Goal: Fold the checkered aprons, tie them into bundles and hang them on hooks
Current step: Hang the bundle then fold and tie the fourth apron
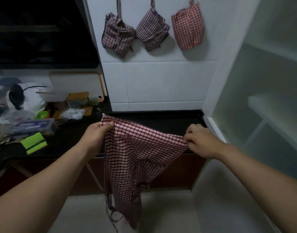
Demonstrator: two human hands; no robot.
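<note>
counter: your black counter (pixel 161 120) runs left to right ahead of you, glossy top. Everything below is placed against it.
wall: white tiled wall (pixel 161 81) rises straight from the counter's back edge.
cabinets: dark red cabinet fronts (pixel 178 170) sit under the counter.
floor: pale floor (pixel 161 214) in front of the counter, below your arms.
right of counter: frosted panel (pixel 262 98) in a white frame, shelves show dimly behind it.
above counter's left end: dark recess (pixel 43 31), too dim to tell what it is.
apron: red-and-white checkered apron (pixel 137 157) is up in the air at the counter's front edge. Its top hem spans between your hands, the rest hangs toward the floor, ties trail at the bottom.
left hand: your left hand (pixel 100 132) has its fingers curled tight on the apron's upper left corner, over the counter's front edge.
right hand: your right hand (pixel 200 140) pinches the upper right corner, near the counter's right end.
bundles: three on the wall high above the counter: left bundle (pixel 117 37), middle bundle (pixel 152 32), right bundle (pixel 188 31). Each hangs by a strap that runs out of the top of view.
counter's left end: cluttered. White cutting board (pixel 77 84) with an orange edge leans at the back, plus plastic bags (pixel 72 113), a green bowl (pixel 42 114) and a lime-green folded item (pixel 34 142).
writing: bluish box (pixel 35 126) on the counter's left end carries pale print, too blurred to read.
</note>
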